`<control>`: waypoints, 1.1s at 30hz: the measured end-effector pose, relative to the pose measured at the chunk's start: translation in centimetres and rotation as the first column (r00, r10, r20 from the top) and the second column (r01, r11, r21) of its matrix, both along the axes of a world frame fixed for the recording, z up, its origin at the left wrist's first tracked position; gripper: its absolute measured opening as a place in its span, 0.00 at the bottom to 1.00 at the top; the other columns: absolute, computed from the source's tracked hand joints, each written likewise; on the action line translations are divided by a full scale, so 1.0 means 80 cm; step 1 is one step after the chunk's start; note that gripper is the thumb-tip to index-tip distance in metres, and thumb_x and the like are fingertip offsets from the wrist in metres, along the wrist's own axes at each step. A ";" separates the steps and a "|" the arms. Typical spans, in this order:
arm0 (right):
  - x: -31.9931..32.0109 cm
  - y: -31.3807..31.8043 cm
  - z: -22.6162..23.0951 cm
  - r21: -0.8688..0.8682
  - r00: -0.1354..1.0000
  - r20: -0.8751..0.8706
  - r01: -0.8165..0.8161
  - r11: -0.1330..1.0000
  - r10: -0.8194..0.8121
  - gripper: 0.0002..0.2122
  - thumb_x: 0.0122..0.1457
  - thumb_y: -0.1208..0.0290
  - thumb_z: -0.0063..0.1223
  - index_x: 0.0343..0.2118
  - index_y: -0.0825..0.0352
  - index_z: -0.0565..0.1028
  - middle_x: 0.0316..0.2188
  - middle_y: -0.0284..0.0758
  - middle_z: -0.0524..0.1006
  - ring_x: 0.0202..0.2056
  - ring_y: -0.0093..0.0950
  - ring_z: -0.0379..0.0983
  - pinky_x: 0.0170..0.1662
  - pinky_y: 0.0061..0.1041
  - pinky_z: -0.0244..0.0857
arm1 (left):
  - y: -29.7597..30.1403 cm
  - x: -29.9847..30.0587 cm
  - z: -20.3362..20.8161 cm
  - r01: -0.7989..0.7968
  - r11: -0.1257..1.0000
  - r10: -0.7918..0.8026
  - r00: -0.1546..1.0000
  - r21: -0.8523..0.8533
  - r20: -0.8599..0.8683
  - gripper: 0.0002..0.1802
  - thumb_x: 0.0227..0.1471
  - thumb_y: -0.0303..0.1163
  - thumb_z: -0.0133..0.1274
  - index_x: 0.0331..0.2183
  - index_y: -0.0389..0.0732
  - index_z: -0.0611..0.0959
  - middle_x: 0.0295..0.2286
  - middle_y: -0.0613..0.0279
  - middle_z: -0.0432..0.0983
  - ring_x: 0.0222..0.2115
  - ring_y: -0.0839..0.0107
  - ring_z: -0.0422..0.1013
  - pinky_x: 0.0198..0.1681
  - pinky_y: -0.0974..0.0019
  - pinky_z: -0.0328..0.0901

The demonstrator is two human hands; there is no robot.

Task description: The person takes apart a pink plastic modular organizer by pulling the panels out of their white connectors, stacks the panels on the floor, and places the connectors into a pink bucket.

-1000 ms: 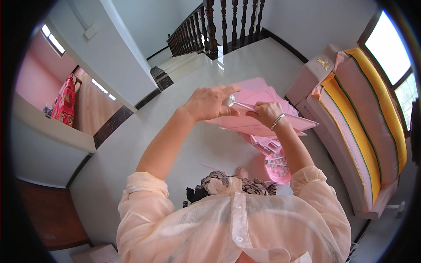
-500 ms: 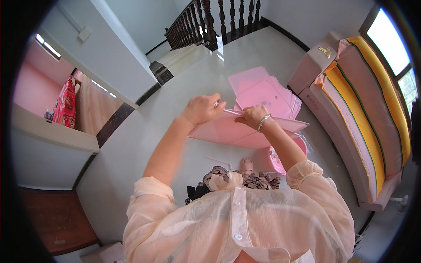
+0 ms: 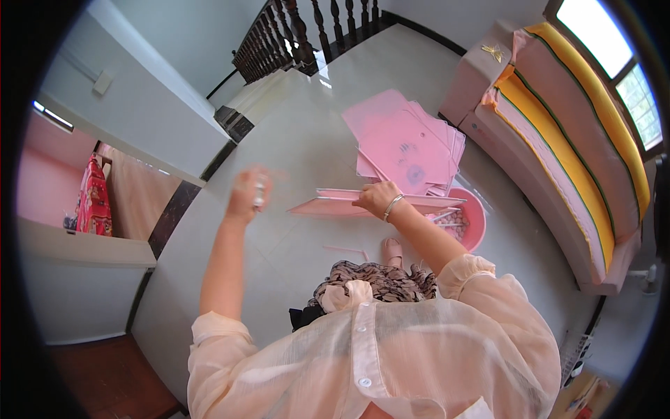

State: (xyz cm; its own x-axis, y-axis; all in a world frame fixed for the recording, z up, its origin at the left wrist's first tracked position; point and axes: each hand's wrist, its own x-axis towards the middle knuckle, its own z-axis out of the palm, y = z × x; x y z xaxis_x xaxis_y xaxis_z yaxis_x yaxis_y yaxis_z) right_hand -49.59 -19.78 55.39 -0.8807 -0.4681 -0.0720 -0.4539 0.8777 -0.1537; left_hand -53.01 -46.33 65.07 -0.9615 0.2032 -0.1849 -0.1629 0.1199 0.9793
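Observation:
My right hand (image 3: 379,200), a silver bangle at its wrist, grips a translucent pink panel (image 3: 324,206) by its upper edge. The panel is seen nearly edge-on, with white-pink rods along its border. Well to the left of it, my left hand (image 3: 250,194) is raised, closed and blurred by motion. A small whitish object (image 3: 259,191) shows in its fingers, too smeared to name. Just right of the panel stands a pink tub (image 3: 477,222) with many small pink pieces (image 3: 453,229) and some rods inside. Beyond the panel, a stack of pink sheets (image 3: 405,133) lies on the floor.
A thin pink rod (image 3: 343,249) lies on the pale tiled floor (image 3: 279,258) near my shoe (image 3: 393,250). A pink sofa (image 3: 530,160) with yellow-edged covers lines the right side. Dark stair railings (image 3: 300,35) stand at the back, and a doorway opens left.
My left hand has come off the panel and swung left. The panel, still in my right hand, has dropped lower and now appears nearly edge-on, uncovering more of the tub and sheets.

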 end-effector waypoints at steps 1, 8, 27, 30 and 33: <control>0.005 0.010 -0.006 0.000 0.999 -0.034 0.038 0.999 -0.038 0.15 0.47 0.53 0.41 0.21 0.60 0.73 0.23 0.27 0.72 0.27 0.26 0.70 0.26 0.25 0.62 | -0.015 -0.011 -0.002 -0.117 0.959 0.114 0.993 0.257 0.028 0.12 0.45 0.40 0.38 0.19 0.43 0.67 0.10 0.67 0.60 0.07 0.78 0.57 0.05 0.78 0.47; 0.052 0.096 -0.041 -0.291 0.859 -0.151 0.435 0.852 -0.490 0.18 0.45 0.51 0.44 0.13 0.62 0.70 0.16 0.30 0.69 0.19 0.31 0.67 0.20 0.29 0.60 | 0.004 -0.011 -0.073 -0.289 0.867 0.150 0.928 0.405 0.342 0.12 0.47 0.43 0.40 0.26 0.44 0.67 0.13 0.68 0.62 0.06 0.75 0.56 0.09 0.73 0.51; 0.375 0.277 -0.039 -0.854 -0.249 0.176 0.443 -0.273 -0.952 0.09 0.45 0.73 0.52 0.14 0.72 0.72 0.13 0.25 0.69 0.17 0.12 0.59 0.20 0.12 0.54 | 0.275 0.048 -0.404 0.613 0.790 -0.356 0.487 -0.021 0.798 0.18 0.38 0.35 0.49 0.35 0.46 0.67 0.24 0.65 0.65 0.23 0.70 0.63 0.18 0.61 0.61; 0.407 0.278 -0.034 -0.803 -0.355 0.049 0.542 -0.248 -0.934 0.10 0.46 0.72 0.52 0.13 0.72 0.72 0.13 0.24 0.68 0.17 0.12 0.58 0.20 0.12 0.53 | 0.334 0.060 -0.439 0.693 0.720 -0.365 0.428 -0.041 0.827 0.18 0.37 0.34 0.50 0.35 0.47 0.68 0.22 0.65 0.65 0.22 0.70 0.64 0.18 0.62 0.60; 0.419 0.252 -0.041 -0.691 -0.483 -0.085 0.659 -0.298 -0.871 0.13 0.46 0.68 0.52 0.12 0.72 0.71 0.11 0.24 0.66 0.16 0.12 0.56 0.18 0.13 0.51 | 0.371 0.066 -0.481 0.725 0.686 -0.375 0.418 -0.055 0.828 0.20 0.35 0.32 0.52 0.35 0.44 0.68 0.23 0.63 0.66 0.22 0.69 0.64 0.18 0.63 0.60</control>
